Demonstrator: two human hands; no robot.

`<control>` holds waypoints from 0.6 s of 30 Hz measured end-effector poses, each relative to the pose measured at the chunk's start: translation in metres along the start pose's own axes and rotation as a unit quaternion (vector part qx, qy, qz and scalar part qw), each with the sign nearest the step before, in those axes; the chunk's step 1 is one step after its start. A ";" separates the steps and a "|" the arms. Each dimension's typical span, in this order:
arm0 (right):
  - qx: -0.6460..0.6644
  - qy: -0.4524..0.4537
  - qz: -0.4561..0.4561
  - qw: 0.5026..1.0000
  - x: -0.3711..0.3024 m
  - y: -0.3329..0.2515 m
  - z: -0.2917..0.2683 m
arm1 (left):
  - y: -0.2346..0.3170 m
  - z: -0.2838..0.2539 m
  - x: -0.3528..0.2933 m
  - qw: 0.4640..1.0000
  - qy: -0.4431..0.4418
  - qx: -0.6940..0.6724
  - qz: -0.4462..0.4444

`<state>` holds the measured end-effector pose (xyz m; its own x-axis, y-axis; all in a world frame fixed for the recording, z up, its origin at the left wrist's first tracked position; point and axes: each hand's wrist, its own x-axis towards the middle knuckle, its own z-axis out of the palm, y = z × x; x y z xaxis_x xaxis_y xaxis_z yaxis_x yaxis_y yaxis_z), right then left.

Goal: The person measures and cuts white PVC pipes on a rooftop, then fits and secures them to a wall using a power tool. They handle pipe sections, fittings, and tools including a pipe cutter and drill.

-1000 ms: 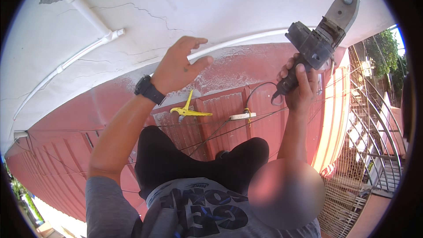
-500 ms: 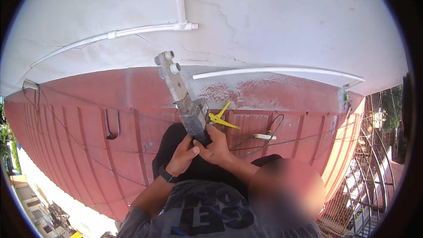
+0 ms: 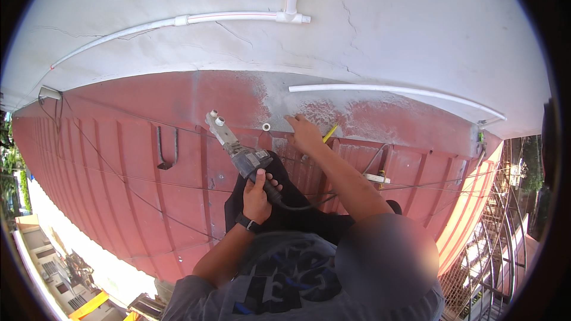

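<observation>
My left hand (image 3: 257, 201) grips the black handle of a pipe welding iron (image 3: 250, 163). The iron's flat metal plate carries round heating sockets and points up and to the left, over the red metal roof (image 3: 137, 184). A cord curves away from its handle. My right hand (image 3: 306, 135) is stretched forward over the grey-stained ledge, its fingers apart with nothing visible in them. A small white ring-shaped fitting (image 3: 266, 126) rests to the left of that hand, apart from it. Yellow pipe cutter (image 3: 331, 132) shows only in part beside my right wrist; my forearm hides the rest.
A white pipe with a tee (image 3: 291, 18) runs along the pale cracked wall (image 3: 410, 30). Another white pipe (image 3: 392, 88) lies along the wall's foot. Cables cross the roof, with a white power strip (image 3: 376, 178) on the right. A metal frame (image 3: 499, 249) stands beyond the right edge.
My right hand has let go of the welding iron and reached forward. The left hand now holds the iron alone, lower and nearer. The view has shifted, and the white fitting has come into sight.
</observation>
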<state>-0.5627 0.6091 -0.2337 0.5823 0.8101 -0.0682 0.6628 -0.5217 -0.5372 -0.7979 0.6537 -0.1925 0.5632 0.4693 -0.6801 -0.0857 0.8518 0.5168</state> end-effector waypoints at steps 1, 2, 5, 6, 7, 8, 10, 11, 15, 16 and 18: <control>-0.009 -0.019 -0.039 0.999 0.012 -0.008 0.012 | -0.002 0.001 0.000 1.000 0.001 0.003 0.009; -0.018 -0.038 -0.078 0.996 0.023 -0.014 0.026 | -0.004 0.002 -0.001 1.000 0.002 0.006 0.019; -0.110 -0.125 -0.144 0.975 0.046 -0.001 0.076 | -0.003 0.009 -0.005 0.998 -0.019 0.036 0.050; -0.096 -0.108 -0.132 0.981 0.051 0.007 0.084 | -0.002 0.015 -0.005 0.997 -0.029 0.047 0.060; -0.081 -0.093 -0.118 0.985 0.052 0.013 0.089 | 0.000 0.020 -0.004 0.994 -0.041 0.065 0.074; -0.066 -0.076 -0.103 0.990 0.054 0.022 0.090 | 0.001 0.025 -0.003 0.991 -0.053 0.084 0.086; 0.088 0.066 -0.040 0.993 0.055 -0.003 0.038 | 0.010 0.027 0.003 0.980 -0.062 0.130 0.134; 0.161 0.138 0.000 0.977 0.050 -0.004 0.007 | 0.011 0.033 0.007 0.972 -0.077 0.160 0.156; 0.279 0.243 0.166 0.914 0.041 0.040 -0.084 | 0.013 0.074 0.014 0.920 -0.131 0.307 0.208; 0.323 0.256 0.178 0.893 0.037 0.040 -0.108 | 0.015 0.092 0.012 0.914 -0.131 0.304 0.233; 0.394 0.282 0.174 0.857 0.032 0.040 -0.146 | 0.010 0.106 0.021 0.882 -0.138 0.370 0.257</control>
<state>-0.4488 0.5745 -0.1345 0.9622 0.2690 -0.0419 0.0083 -0.1826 -0.9832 -0.6996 0.6479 -0.1463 0.7933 0.5879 -0.1583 0.1149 0.1107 0.9872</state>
